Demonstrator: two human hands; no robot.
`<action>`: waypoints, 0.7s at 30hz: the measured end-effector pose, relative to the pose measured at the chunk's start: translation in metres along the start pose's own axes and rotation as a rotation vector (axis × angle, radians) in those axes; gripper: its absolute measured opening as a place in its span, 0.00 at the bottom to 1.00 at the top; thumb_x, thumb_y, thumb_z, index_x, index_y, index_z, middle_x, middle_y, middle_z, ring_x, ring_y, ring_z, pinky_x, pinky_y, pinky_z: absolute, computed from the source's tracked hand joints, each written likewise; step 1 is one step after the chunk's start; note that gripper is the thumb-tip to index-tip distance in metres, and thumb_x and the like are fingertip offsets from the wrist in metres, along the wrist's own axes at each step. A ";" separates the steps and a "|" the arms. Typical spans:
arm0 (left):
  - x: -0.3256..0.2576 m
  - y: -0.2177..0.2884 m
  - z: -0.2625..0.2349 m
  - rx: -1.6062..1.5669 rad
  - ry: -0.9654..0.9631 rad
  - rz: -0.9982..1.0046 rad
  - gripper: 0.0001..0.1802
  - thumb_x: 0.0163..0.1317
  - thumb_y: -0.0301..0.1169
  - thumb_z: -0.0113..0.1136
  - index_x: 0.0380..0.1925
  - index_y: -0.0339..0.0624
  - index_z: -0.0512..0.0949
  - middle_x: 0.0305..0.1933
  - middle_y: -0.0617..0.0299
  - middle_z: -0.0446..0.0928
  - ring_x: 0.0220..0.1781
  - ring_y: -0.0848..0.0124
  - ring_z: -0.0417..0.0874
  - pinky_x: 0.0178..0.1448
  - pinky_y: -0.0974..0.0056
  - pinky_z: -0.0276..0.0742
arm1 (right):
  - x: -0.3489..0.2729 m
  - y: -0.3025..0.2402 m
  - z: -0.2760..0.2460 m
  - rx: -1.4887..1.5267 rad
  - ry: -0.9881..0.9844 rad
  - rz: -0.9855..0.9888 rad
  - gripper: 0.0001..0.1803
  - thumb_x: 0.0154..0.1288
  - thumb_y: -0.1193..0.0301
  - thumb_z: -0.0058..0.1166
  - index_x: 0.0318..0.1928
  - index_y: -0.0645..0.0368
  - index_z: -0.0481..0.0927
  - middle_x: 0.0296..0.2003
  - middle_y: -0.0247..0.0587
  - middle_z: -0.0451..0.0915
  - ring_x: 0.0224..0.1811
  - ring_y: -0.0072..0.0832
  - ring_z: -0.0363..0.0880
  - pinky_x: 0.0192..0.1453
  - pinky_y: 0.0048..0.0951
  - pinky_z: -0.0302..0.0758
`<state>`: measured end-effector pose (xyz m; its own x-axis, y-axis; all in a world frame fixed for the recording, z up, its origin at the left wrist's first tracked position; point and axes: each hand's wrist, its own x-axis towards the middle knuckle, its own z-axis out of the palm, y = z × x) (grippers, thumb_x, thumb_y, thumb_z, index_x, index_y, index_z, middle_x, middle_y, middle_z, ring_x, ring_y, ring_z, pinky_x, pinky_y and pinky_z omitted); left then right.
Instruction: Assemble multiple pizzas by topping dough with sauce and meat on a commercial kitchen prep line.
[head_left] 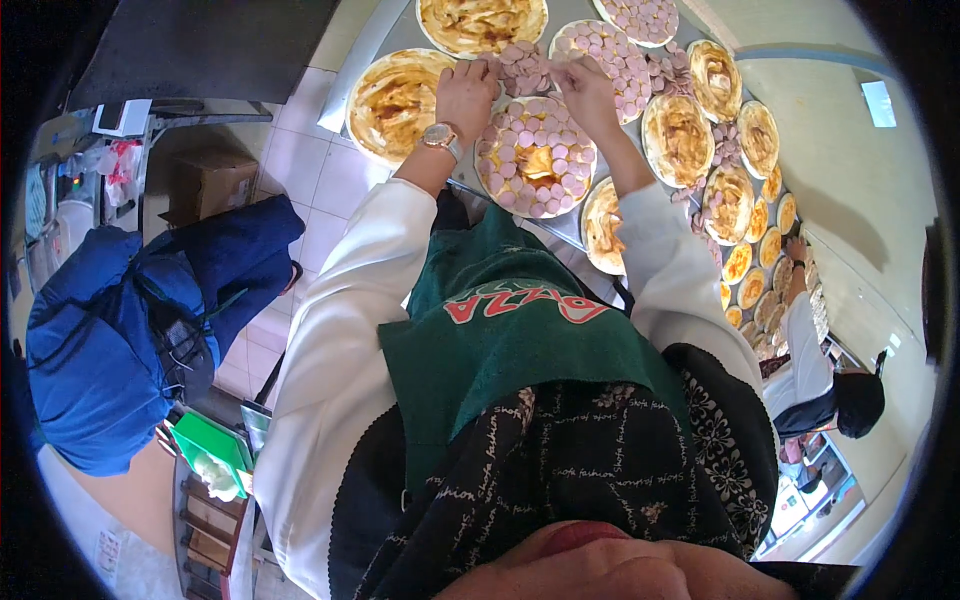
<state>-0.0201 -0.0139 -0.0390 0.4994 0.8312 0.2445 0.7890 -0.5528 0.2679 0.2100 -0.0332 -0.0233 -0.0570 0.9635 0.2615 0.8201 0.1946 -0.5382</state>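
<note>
Both my hands are over a heap of pink sausage slices [525, 68] at the far side of a pizza base. My left hand [467, 97], with a watch on its wrist, has bent fingers closed on slices at the heap's left edge. At its right edge, the fingers of my right hand [587, 90] are pinched together on slices, mostly hidden by the fingers. Just nearer lies the pizza base [540, 168], ringed with sausage slices, with bare sauce showing in its middle.
Sauced bases lie left [392, 105], behind [482, 25] and right [678, 140] on the metal table [385, 40]. A slice-covered pizza [625, 75] lies behind my right hand. Far right, a co-worker's arm [800, 300] reaches over more pizzas. A person in blue [100, 350] is at left.
</note>
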 end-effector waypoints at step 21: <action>-0.026 0.029 -0.022 -1.045 -0.293 -0.304 0.16 0.57 0.22 0.67 0.46 0.38 0.79 0.36 0.61 0.83 0.36 0.73 0.84 0.42 0.66 0.81 | -0.083 -0.059 -0.010 0.604 -0.115 0.353 0.10 0.61 0.71 0.68 0.41 0.58 0.83 0.37 0.34 0.82 0.38 0.23 0.81 0.43 0.26 0.77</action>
<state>-0.0179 -0.0532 -0.0167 0.5106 0.8457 -0.1551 0.2742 0.0107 0.9616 0.1724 -0.1264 -0.0051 0.0666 0.9947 -0.0788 0.3431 -0.0970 -0.9343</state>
